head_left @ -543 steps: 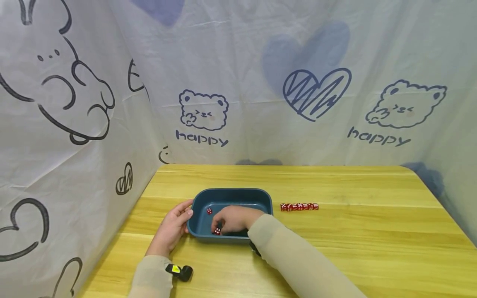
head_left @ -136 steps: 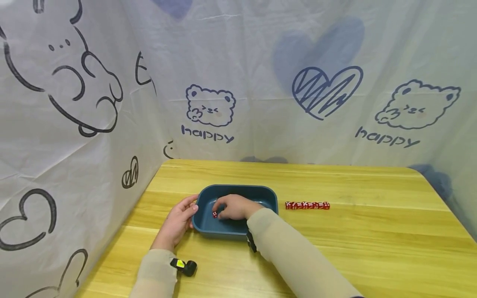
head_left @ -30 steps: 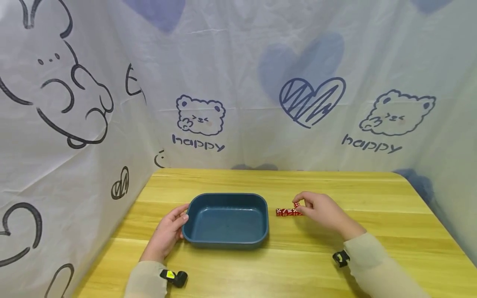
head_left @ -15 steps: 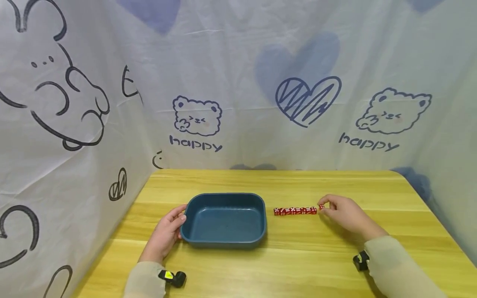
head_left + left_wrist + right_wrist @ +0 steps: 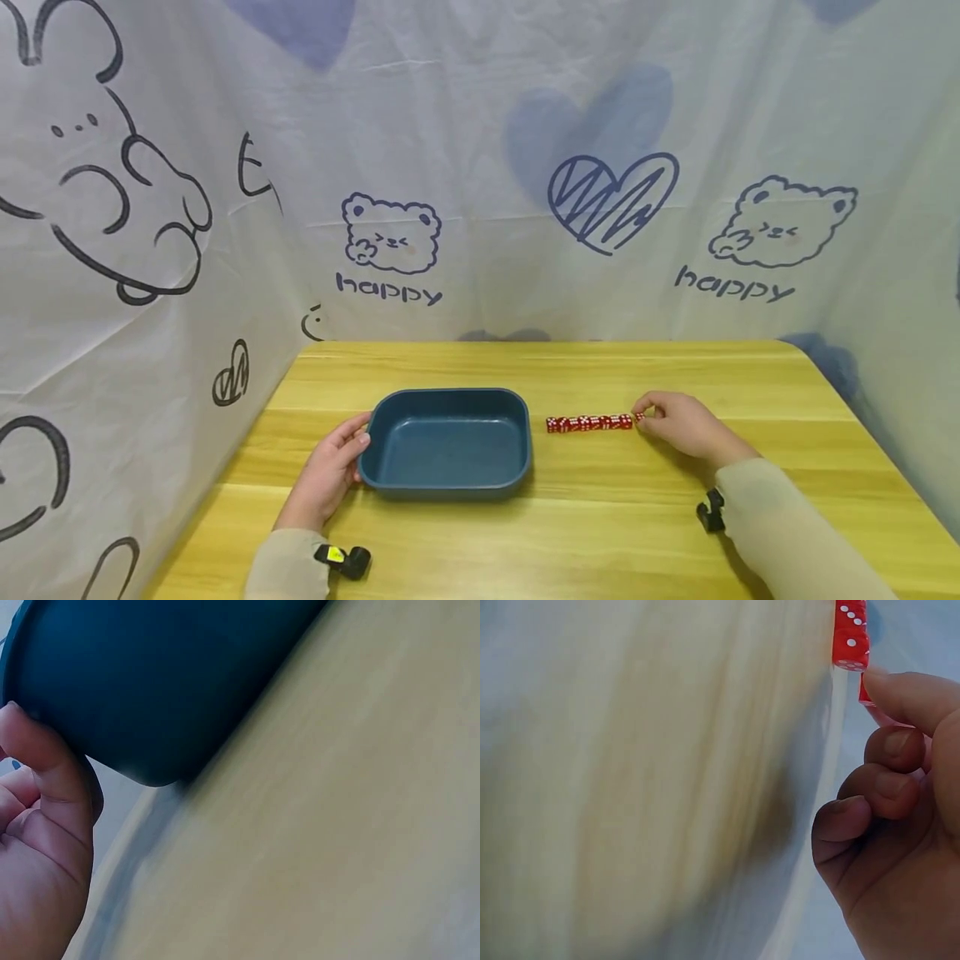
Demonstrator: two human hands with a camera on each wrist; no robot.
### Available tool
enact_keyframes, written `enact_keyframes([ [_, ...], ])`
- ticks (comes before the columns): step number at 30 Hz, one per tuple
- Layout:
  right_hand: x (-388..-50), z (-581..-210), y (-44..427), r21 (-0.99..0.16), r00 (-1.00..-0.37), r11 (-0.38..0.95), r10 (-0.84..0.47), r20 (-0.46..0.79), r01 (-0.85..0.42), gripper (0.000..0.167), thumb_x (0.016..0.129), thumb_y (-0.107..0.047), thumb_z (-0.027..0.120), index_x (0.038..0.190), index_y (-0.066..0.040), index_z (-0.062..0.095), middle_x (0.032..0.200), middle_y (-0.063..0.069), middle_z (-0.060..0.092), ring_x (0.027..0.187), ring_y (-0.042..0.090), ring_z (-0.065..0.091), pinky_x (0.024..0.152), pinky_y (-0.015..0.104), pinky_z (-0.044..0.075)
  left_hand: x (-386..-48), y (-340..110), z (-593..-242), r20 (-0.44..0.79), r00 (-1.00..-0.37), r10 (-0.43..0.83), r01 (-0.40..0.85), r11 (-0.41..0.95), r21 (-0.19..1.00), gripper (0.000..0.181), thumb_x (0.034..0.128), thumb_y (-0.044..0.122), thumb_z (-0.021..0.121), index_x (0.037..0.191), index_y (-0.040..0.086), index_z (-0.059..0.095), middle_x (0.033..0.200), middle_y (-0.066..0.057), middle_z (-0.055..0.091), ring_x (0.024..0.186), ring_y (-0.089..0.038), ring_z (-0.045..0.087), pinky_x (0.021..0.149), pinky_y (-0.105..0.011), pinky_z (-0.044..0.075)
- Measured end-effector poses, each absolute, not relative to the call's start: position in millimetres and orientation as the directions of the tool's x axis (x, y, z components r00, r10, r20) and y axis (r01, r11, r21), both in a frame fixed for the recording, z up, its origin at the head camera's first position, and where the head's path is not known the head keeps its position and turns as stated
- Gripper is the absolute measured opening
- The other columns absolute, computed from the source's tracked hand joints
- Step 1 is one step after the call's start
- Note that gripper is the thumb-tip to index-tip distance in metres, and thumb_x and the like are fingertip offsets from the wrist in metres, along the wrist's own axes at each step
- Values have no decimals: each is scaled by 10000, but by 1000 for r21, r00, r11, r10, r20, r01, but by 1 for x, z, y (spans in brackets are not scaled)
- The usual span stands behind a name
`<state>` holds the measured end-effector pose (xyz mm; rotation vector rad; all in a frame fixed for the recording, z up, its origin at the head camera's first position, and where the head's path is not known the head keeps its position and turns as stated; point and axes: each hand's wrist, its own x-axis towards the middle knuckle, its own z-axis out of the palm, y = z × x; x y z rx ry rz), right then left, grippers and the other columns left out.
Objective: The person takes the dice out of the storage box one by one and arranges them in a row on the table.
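Note:
In the head view my left hand [image 5: 326,475] holds the left end of a dark blue rectangular box [image 5: 453,495], thumb at the rim. The left wrist view shows the thumb against the wall of the box [image 5: 157,682]. My right hand [image 5: 690,427] pinches a red die [image 5: 640,417] between thumb and index finger, at the right end of a row of red dice [image 5: 588,424] with white pips. In the right wrist view the pinched die [image 5: 865,691] is mostly hidden by the thumb, close to the end of the row; its other fingers are curled.
Everything stands on a yellow wood-grain table [image 5: 525,550]. White curtains with drawn bears and hearts [image 5: 480,167] hang behind and at both sides. Black cameras are strapped at the left wrist [image 5: 347,560] and the right wrist [image 5: 710,510].
Earlier, red dice lay in the box with my right hand among them; no dice show there now. Since half a second ago, the right hand has brought its die closer to the row's right end.

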<state>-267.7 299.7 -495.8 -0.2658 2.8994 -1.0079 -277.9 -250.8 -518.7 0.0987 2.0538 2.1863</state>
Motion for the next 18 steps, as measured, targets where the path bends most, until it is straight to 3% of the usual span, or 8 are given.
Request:
enact_keyframes([
  [18,-275,-501,295,-607,-982,787,-179,-62,-105,147,938,-129,687,1084,-112,685,752,31,531,685,202,488,627,358,408,-281,-251,-520,-37,-984,173,-47,-56,997,489,1070,127,523,1524,1,395,1076,-59,513,640,-104,508,534,-184,443],
])
